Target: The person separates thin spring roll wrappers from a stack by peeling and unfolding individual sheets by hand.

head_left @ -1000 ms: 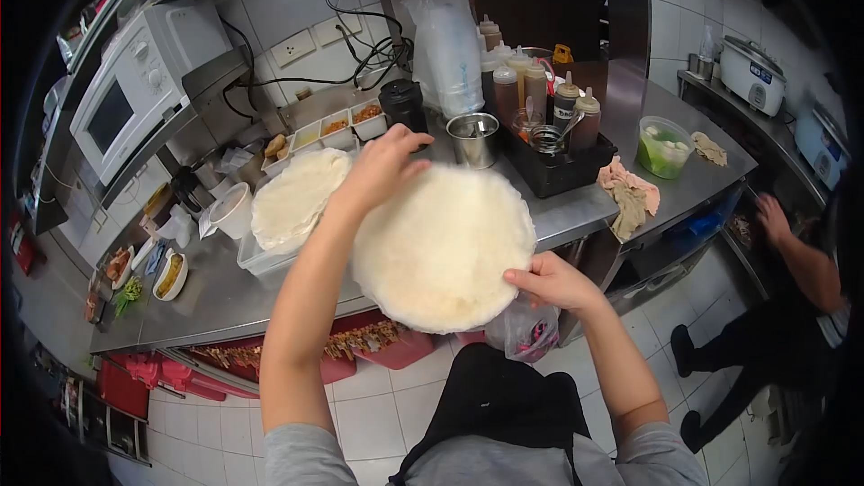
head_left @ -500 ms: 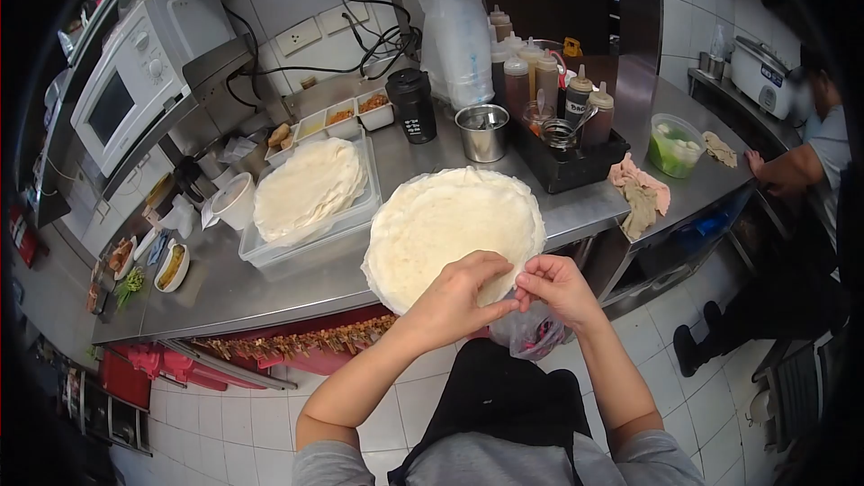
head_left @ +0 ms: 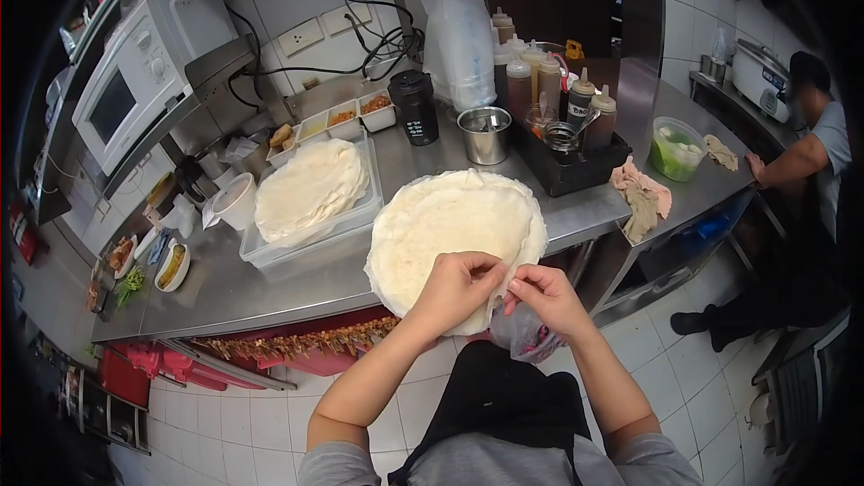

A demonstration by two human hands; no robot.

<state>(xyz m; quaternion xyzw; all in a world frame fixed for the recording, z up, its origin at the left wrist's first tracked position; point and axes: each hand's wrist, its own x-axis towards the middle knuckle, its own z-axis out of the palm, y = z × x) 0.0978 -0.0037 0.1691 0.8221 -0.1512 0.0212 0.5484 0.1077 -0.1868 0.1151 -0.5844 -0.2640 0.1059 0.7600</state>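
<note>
A stack of thin round pale sheets (head_left: 432, 229) lies at the counter's front edge, partly over it. At its near right rim, my left hand (head_left: 459, 288) pinches the edge of the top sheet, which is lifted in a fold. Close beside it, my right hand (head_left: 544, 297) has thumb and fingertips pressed together at the same rim. A second pile of round sheets (head_left: 310, 189) rests on a clear plastic container (head_left: 270, 254) to the left.
Behind the stack stand a metal pot (head_left: 484, 137), a black cup (head_left: 413, 108) and a black tray (head_left: 571, 175) of sauce bottles. Cloths (head_left: 641, 202) and a green-filled tub (head_left: 675, 151) are at the right. Another person (head_left: 819, 148) leans at the far right counter. A microwave (head_left: 126, 90) is upper left.
My left hand has come from the far side of the stack to its near right rim, and a sheet's edge there is now lifted. The other person has moved up to the counter.
</note>
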